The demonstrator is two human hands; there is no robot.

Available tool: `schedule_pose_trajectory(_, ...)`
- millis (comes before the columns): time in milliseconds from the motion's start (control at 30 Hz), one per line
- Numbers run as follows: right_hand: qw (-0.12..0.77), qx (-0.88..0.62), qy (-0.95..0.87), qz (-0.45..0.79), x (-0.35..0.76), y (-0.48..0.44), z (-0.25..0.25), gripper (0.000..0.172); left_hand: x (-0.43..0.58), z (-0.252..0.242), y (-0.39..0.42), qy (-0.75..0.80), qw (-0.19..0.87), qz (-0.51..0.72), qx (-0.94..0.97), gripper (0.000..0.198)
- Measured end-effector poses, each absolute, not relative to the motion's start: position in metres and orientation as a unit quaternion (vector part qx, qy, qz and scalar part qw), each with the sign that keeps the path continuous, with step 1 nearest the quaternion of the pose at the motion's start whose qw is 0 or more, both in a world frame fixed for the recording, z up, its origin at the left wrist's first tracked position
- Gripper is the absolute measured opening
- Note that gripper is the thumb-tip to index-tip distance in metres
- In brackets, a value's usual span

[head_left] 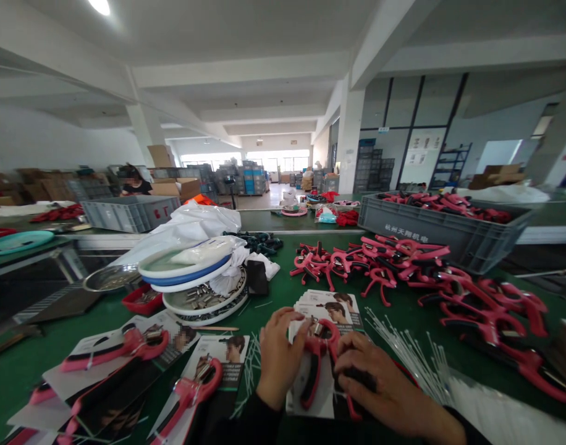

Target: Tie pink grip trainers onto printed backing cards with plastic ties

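Note:
A pink-and-black hand grip exerciser (314,358) with a metal spring lies on a stack of printed cards (329,304) in front of me. My left hand (280,355) is bent around its upper left side, with thumb and fingers closed at the head and card edge. Curled over the right handle is my right hand (380,380), its fingers partly covering it. White cable ties (403,352) fan out just right of my right hand. To the left, another exerciser (193,386) rests on its card, and more carded exercisers (116,349) lie overlapping beyond it.
Loose pink exercisers (473,309) are heaped at the right, before a full grey crate (431,228). At left stand stacked round trays (185,275) with metal parts, a red bin (143,301) and a metal bowl (111,277). A person (135,180) is in the background.

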State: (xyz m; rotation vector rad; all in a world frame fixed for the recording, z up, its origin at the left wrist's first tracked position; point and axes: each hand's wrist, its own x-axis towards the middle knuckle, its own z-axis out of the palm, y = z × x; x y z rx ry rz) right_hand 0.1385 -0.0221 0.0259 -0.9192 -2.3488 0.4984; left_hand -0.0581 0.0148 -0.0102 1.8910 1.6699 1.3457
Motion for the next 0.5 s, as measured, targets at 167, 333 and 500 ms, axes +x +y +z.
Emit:
schedule_pose_trajectory(167,0.156,-0.359,-0.917,0.083,0.128,-0.033,0.032,0.027,-0.087,-0.031,0.002,0.588,0.250,0.540,0.548,0.037)
schedule_pose_trajectory(333,0.048,-0.402,-0.915,-0.003,0.118,-0.032,0.020,0.030,-0.079,-0.050,-0.012,0.502,0.453,0.498,0.542,0.036)
schedule_pose_trajectory(500,0.026,-0.415,-0.908,-0.045,0.116,-0.035,0.014,0.025,-0.072,-0.059,-0.014,0.472,0.513,0.519,0.495,0.035)
